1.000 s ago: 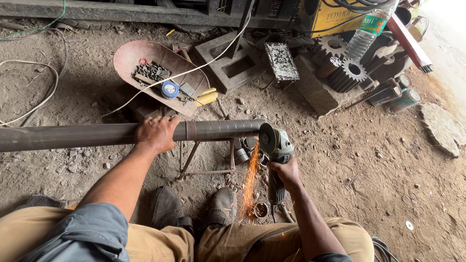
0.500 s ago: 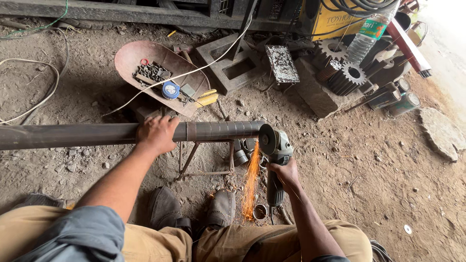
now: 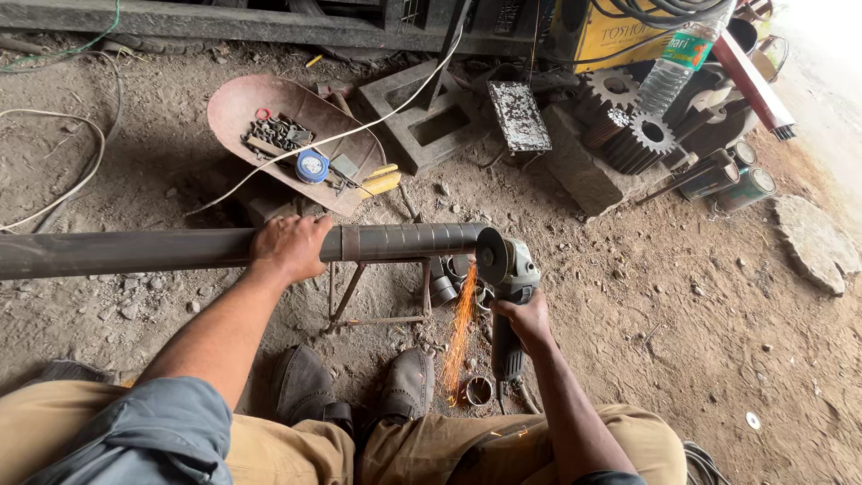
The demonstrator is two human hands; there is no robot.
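Observation:
A long dark metal pipe (image 3: pixel 135 251) lies across the view on a small metal stand (image 3: pixel 377 292). My left hand (image 3: pixel 289 247) grips the pipe from above near the stand. My right hand (image 3: pixel 525 316) holds an angle grinder (image 3: pixel 514 278) by its body. Its disc (image 3: pixel 491 256) meets the pipe's right end. Orange sparks (image 3: pixel 459 328) stream down toward the ground. Several short cut pipe rings (image 3: pixel 452 287) lie under the pipe end, and one more ring (image 3: pixel 479 391) sits by my right shoe (image 3: pixel 409 382).
A rusty metal pan (image 3: pixel 260 101) holds small parts and a blue tape measure (image 3: pixel 312 166). White cable (image 3: pixel 377 121) crosses it. Gears (image 3: pixel 633 126), a plastic bottle (image 3: pixel 678 63), metal blocks and a yellow machine (image 3: pixel 620 31) stand at the back right on the dirt floor.
The hands, pipe and grinder stay in place. The spark stream keeps falling; the view has shifted only slightly.

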